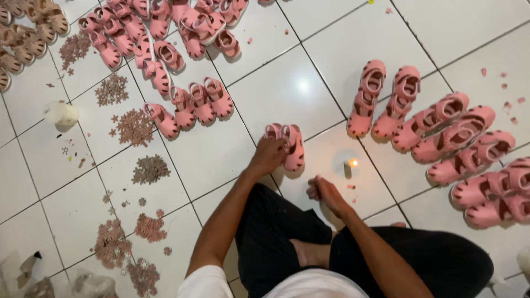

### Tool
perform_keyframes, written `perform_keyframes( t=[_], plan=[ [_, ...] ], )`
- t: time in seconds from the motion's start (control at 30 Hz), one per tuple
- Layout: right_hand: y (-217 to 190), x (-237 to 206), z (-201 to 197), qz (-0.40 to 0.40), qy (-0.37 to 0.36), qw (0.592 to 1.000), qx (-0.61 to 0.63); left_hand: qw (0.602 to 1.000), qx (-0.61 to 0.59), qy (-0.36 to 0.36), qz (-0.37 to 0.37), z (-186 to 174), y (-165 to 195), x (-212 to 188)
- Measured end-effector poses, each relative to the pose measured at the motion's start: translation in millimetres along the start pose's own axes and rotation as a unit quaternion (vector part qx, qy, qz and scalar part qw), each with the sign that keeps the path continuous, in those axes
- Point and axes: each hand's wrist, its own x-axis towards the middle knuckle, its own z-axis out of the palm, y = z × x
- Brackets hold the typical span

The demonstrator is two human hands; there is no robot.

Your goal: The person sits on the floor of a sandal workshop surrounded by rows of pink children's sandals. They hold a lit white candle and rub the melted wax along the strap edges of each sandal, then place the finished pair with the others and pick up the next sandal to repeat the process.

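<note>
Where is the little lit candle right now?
In the head view the lit candle stands on the white tiled floor just right of centre, beyond the right hand and to the right of the pink sandal that the left hand grips.

White tiled floor (287, 94): pink sandals (441, 138), lit candle (351, 165), small cut-out piles (135, 126).

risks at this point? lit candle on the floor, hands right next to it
1. The lit candle stands bare on the tiled floor, close to the right hand; a careless reach could burn it or tip the candle.
2. The pink sandal under the left hand lies near the flame and could scorch.
3. The row of pink sandals lies close to the flame too; a knocked candle might reach it.
</note>
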Motion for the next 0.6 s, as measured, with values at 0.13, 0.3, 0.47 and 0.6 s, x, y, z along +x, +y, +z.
perform_keyframes(
  t=[0.13,0.3,0.47,0.6],
  plan=[
    [-6,-8,15,0.072,0.012,0.995,0.072,0.999,-0.024,-0.03,0.002,25,14,-40],
    [-2,-26,35,-0.022,-0.009,0.977,0.214,0.998,-0.051,-0.028,0.016,29,26,-63],
    [1,-27,35,-0.044,0.018,0.976,0.212,0.995,-0.078,-0.059,-0.005,19,44,-73],
    [-4,-28,33,-0.091,0.049,0.961,0.255,0.995,-0.083,-0.042,-0.023,8,63,-76]
  ],
)
